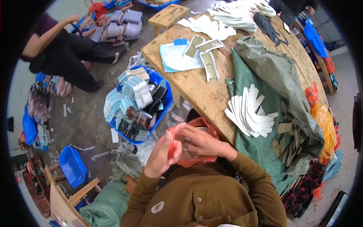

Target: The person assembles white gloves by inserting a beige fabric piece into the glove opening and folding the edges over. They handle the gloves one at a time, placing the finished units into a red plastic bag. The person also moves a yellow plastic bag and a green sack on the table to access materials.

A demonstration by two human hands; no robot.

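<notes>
A thin red plastic bag (185, 163) lies in front of my body, below the table corner. My left hand (160, 155) is closed on a strip of its red edge, with the plastic showing between thumb and fingers. Close beside it, my right hand (206, 143) reaches over the bag's mouth, its fingers curved and apart, the tips near my left fingers. Something pale shows inside the bag, too hidden to name. A fan of white cut strips (251, 111) rests on green sacking (244, 151) to the right.
A blue basket (166, 99) of bundled striped pieces stands left of the wooden table (189, 89). On the table are papers (177, 56), curved pale pieces (210, 65) and white stacks (230, 19). Another person (64, 53) is at the upper left; an empty-looking blue tub (72, 166) sits below.
</notes>
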